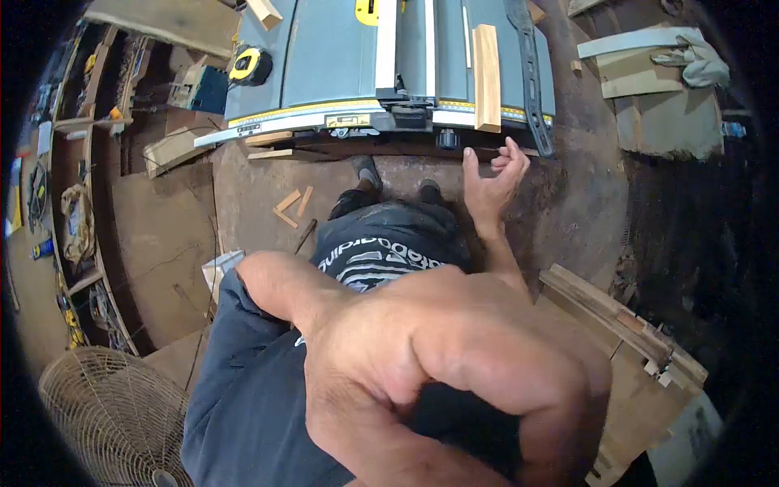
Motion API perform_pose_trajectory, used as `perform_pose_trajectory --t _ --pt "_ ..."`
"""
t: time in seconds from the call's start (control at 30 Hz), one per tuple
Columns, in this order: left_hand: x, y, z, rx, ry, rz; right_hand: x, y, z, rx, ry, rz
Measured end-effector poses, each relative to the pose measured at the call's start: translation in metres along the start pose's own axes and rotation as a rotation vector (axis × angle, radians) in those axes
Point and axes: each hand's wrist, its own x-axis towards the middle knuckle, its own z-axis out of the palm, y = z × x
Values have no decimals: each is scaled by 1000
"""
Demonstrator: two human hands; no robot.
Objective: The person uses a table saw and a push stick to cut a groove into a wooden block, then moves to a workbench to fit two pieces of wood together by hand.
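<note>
My left hand [454, 349] fills the foreground, very close to the camera. Its fingers and thumb curl down past the bottom edge, so the tips and anything they grip are hidden. Farther off, my right hand [497, 183] is raised just below the front edge of a table saw [324, 57]. Its thumb is up and apart from the half-bent fingers, and nothing is in it. Nearest to it are a wooden strip [487, 77] lying on the saw top, a black knob [447, 139] and a black push stick [531, 77] along the right side.
A yellow tape measure [250, 65] sits on the saw's left side. Offcuts [286, 201] lie on the floor by my feet. Shelving with tools [89, 178] and a fan [114, 414] stand left. Gloves [702, 61] rest on boards at right; more timber [625, 316] is lower right.
</note>
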Motion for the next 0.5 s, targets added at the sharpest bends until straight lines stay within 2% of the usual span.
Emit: perform_pose_trajectory --t 0.03,0.07,0.1,0.13,0.17,0.2,0.23,0.27,0.3,0.37,0.4,0.43,0.47,0.5 --pt "-1 -5 8 -110 145 98 -6 4 -3 5 -40 -26" --pt "-2 1 -1 -121 140 85 -12 9 -6 -20 -51 -87" --pt "8 19 -16 28 68 -55 -17 14 -9 -32 -30 -83" --pt "14 33 -26 175 -4 -190 -26 17 -11 35 -85 8" --pt "10 38 -34 333 53 -163 -34 21 -14 104 -138 98" --pt "2 42 -47 493 103 -133 -38 26 -18 92 -114 99" --pt "-11 52 -71 683 49 -39 -42 31 -21 144 -185 219" --pt "-28 63 -75 917 165 -97 -46 36 -21 200 -259 342" --pt "-36 66 -80 1022 251 -143 -48 44 -17 196 -242 346" --pt "-61 67 -89 1109 458 -262 -43 57 -7 340 -219 474" --pt "-76 67 -97 1131 517 -331 -33 49 -8 537 -257 634" --pt "-88 67 -104 1155 578 -399 -24 45 -7 535 -249 628" --pt "-95 65 -108 1153 569 -392 -13 42 -3 749 -255 758" --pt "-101 64 -111 1123 689 -465 -2 39 1 966 -263 886"
